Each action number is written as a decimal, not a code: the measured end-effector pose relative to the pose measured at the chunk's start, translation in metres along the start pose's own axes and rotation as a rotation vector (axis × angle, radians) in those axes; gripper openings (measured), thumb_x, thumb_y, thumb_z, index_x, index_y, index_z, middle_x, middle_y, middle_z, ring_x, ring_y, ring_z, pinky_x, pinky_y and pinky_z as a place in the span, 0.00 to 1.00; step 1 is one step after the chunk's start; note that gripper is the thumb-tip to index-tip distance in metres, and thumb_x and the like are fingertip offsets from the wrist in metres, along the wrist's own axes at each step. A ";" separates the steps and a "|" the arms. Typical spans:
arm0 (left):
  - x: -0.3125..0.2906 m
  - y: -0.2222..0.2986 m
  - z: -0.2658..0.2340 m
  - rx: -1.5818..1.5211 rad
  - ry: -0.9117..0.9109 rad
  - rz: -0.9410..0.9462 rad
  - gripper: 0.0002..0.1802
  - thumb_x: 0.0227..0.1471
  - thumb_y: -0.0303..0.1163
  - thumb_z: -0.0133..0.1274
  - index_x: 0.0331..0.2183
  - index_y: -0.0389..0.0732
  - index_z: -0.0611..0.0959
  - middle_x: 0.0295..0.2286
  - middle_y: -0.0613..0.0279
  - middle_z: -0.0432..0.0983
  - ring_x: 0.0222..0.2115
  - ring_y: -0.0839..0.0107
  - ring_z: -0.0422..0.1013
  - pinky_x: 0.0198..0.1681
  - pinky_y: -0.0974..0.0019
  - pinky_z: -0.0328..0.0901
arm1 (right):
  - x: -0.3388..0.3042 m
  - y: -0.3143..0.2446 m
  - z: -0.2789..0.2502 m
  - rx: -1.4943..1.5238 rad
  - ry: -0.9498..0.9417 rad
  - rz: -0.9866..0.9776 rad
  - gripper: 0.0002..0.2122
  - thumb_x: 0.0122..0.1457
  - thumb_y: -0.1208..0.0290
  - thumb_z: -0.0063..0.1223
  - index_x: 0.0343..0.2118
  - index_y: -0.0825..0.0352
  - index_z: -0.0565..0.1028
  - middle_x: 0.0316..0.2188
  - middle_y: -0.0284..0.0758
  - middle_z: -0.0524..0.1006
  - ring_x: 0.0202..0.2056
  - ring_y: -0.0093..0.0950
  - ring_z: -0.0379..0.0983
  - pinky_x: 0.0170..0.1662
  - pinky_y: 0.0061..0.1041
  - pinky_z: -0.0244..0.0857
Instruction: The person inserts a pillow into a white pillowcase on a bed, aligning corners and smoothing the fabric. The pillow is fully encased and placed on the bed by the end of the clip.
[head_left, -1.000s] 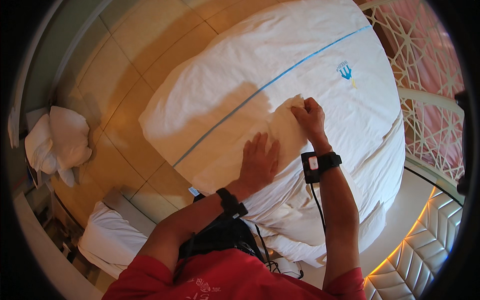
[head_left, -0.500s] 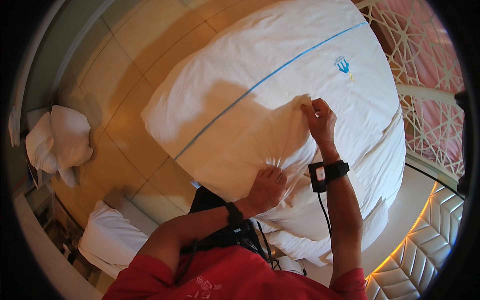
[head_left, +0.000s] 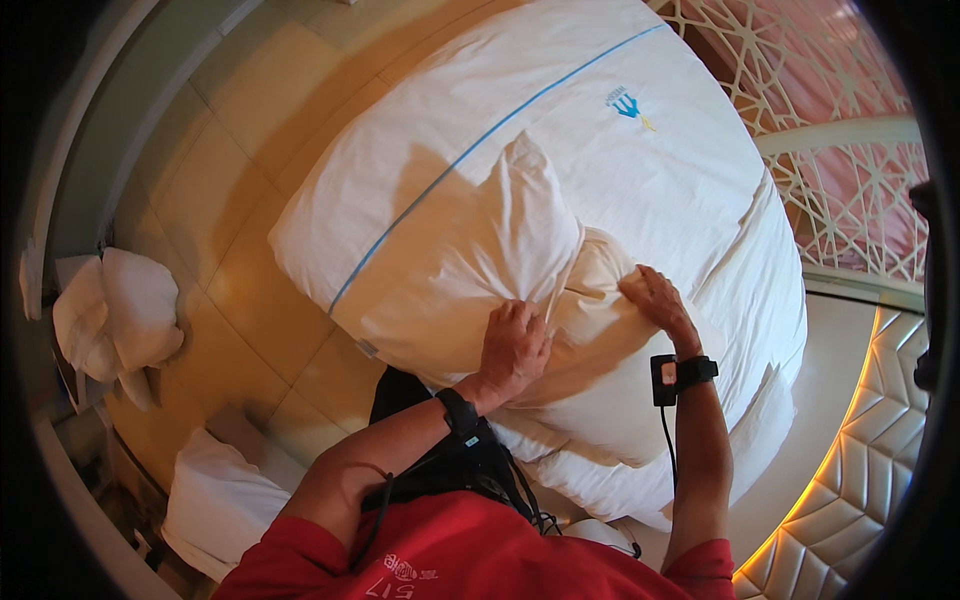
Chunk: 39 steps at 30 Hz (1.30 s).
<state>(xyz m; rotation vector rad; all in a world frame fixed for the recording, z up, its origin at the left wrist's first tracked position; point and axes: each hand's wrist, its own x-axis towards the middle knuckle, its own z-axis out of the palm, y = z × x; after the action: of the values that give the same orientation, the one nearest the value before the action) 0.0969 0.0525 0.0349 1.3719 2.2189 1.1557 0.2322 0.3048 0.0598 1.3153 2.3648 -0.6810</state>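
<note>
A cream pillow (head_left: 590,335) lies on the near part of the bed, on top of a white duvet (head_left: 640,180) with a blue stripe. Its white pillowcase (head_left: 535,200) is bunched at its far left side, one corner standing up in a peak. My left hand (head_left: 515,350) is closed on the pillowcase's edge, beside the fold where cream and white cloth meet. Over at the pillow's right corner, my right hand (head_left: 658,303) has its fingers curled round the cloth. What lies beneath the folds is hidden.
White pillows (head_left: 135,310) are heaped on the tiled floor (head_left: 250,230) at the left. Another white bundle (head_left: 220,500) lies at the lower left. A lattice screen (head_left: 840,130) borders the bed at the right, near a padded headboard panel (head_left: 850,490). Cables hang by my waist.
My right hand has come nearer and slightly right, from the raised cloth corner to the pillow's corner. The pillowcase has folded away to the left, exposing cream cloth. My left hand shifted slightly left.
</note>
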 end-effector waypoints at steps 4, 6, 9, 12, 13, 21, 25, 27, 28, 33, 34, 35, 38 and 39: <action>-0.013 0.005 0.020 0.009 0.092 -0.007 0.08 0.36 0.20 0.52 0.24 0.37 0.71 0.26 0.53 0.68 0.29 0.50 0.67 0.32 0.50 0.62 | -0.041 0.009 0.020 -0.035 -0.031 -0.151 0.34 0.49 0.43 0.56 0.53 0.67 0.70 0.47 0.46 0.75 0.51 0.45 0.68 0.53 0.41 0.62; -0.024 0.007 0.023 -0.021 0.110 -0.023 0.08 0.38 0.18 0.50 0.22 0.38 0.68 0.22 0.51 0.67 0.24 0.47 0.67 0.26 0.50 0.62 | -0.059 0.005 0.036 -0.051 -0.001 -0.179 0.33 0.49 0.44 0.56 0.53 0.65 0.70 0.48 0.45 0.74 0.52 0.44 0.68 0.55 0.41 0.60; -0.035 0.006 0.023 0.075 0.051 -0.137 0.06 0.39 0.20 0.50 0.24 0.39 0.69 0.24 0.51 0.68 0.27 0.48 0.68 0.29 0.49 0.63 | -0.085 0.002 0.055 0.023 0.045 -0.202 0.32 0.50 0.46 0.55 0.55 0.64 0.69 0.50 0.40 0.74 0.53 0.40 0.66 0.57 0.39 0.56; -0.028 0.006 0.025 0.079 0.071 -0.092 0.06 0.42 0.23 0.51 0.26 0.39 0.70 0.25 0.51 0.69 0.27 0.46 0.68 0.29 0.48 0.64 | -0.100 -0.002 0.069 0.072 0.100 -0.232 0.30 0.52 0.49 0.53 0.55 0.63 0.69 0.50 0.36 0.73 0.53 0.38 0.65 0.57 0.37 0.53; -0.022 0.005 0.027 0.076 0.081 -0.082 0.06 0.43 0.23 0.51 0.27 0.39 0.70 0.25 0.51 0.70 0.27 0.46 0.68 0.29 0.48 0.64 | -0.104 -0.003 0.073 0.072 0.105 -0.226 0.30 0.53 0.49 0.53 0.55 0.62 0.69 0.50 0.36 0.73 0.53 0.38 0.65 0.57 0.38 0.53; 0.051 0.001 0.048 0.248 0.016 -0.107 0.09 0.47 0.30 0.51 0.26 0.35 0.72 0.24 0.44 0.73 0.28 0.44 0.70 0.32 0.46 0.65 | -0.099 -0.003 0.090 0.122 0.230 -0.284 0.24 0.56 0.54 0.50 0.52 0.64 0.70 0.48 0.37 0.73 0.52 0.40 0.66 0.54 0.41 0.54; 0.081 -0.003 0.070 0.326 0.055 -0.029 0.08 0.46 0.30 0.52 0.23 0.35 0.74 0.24 0.44 0.73 0.27 0.45 0.70 0.33 0.47 0.65 | -0.100 -0.003 0.093 0.141 0.280 -0.317 0.23 0.56 0.56 0.50 0.51 0.64 0.70 0.47 0.39 0.73 0.52 0.40 0.65 0.53 0.42 0.55; 0.095 -0.003 0.077 0.391 -0.018 0.004 0.07 0.46 0.29 0.51 0.26 0.34 0.76 0.26 0.42 0.73 0.30 0.46 0.70 0.35 0.48 0.66 | -0.103 -0.003 0.095 0.174 0.327 -0.336 0.22 0.55 0.58 0.51 0.50 0.65 0.71 0.46 0.40 0.73 0.51 0.40 0.66 0.52 0.42 0.55; 0.105 -0.003 0.077 0.435 -0.078 0.017 0.08 0.46 0.29 0.50 0.27 0.34 0.76 0.28 0.42 0.73 0.32 0.46 0.71 0.37 0.50 0.67 | -0.104 -0.004 0.096 0.192 0.355 -0.346 0.21 0.55 0.59 0.52 0.49 0.65 0.71 0.45 0.40 0.73 0.51 0.40 0.66 0.52 0.42 0.56; 0.160 0.006 0.086 0.668 -0.328 0.056 0.12 0.47 0.32 0.48 0.32 0.35 0.79 0.37 0.43 0.74 0.41 0.47 0.69 0.45 0.51 0.65 | -0.107 -0.006 0.091 0.209 0.369 -0.364 0.23 0.53 0.61 0.54 0.51 0.65 0.70 0.50 0.41 0.69 0.51 0.42 0.64 0.53 0.42 0.55; 0.171 0.009 0.089 0.698 -0.431 -0.064 0.17 0.49 0.39 0.51 0.37 0.36 0.80 0.41 0.44 0.75 0.43 0.46 0.70 0.47 0.49 0.64 | -0.109 -0.006 0.090 0.216 0.371 -0.373 0.24 0.53 0.61 0.55 0.51 0.66 0.69 0.51 0.42 0.68 0.52 0.42 0.63 0.53 0.42 0.55; 0.177 0.011 0.090 0.642 -0.523 -0.149 0.20 0.49 0.42 0.52 0.38 0.36 0.80 0.41 0.44 0.76 0.44 0.47 0.70 0.47 0.49 0.65 | -0.109 -0.006 0.087 0.221 0.374 -0.385 0.22 0.53 0.62 0.54 0.50 0.66 0.70 0.49 0.42 0.69 0.51 0.42 0.64 0.52 0.42 0.55; 0.188 0.017 0.094 0.551 -0.765 -0.334 0.33 0.48 0.57 0.53 0.43 0.36 0.81 0.44 0.45 0.77 0.47 0.51 0.72 0.49 0.52 0.66 | -0.109 -0.002 0.079 0.245 0.372 -0.432 0.20 0.52 0.65 0.53 0.48 0.66 0.70 0.46 0.43 0.71 0.49 0.42 0.67 0.52 0.43 0.56; 0.186 0.019 0.096 0.546 -0.798 -0.365 0.36 0.46 0.60 0.54 0.43 0.37 0.82 0.43 0.46 0.77 0.46 0.52 0.73 0.49 0.54 0.66 | -0.107 0.002 0.075 0.261 0.298 -0.454 0.20 0.52 0.65 0.53 0.48 0.65 0.70 0.46 0.43 0.71 0.49 0.43 0.67 0.53 0.43 0.56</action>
<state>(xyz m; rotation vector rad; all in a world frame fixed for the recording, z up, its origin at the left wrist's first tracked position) 0.0719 0.2606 0.0182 1.2085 2.0638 -0.1518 0.2938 0.1901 0.0528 1.0330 2.9433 -1.0116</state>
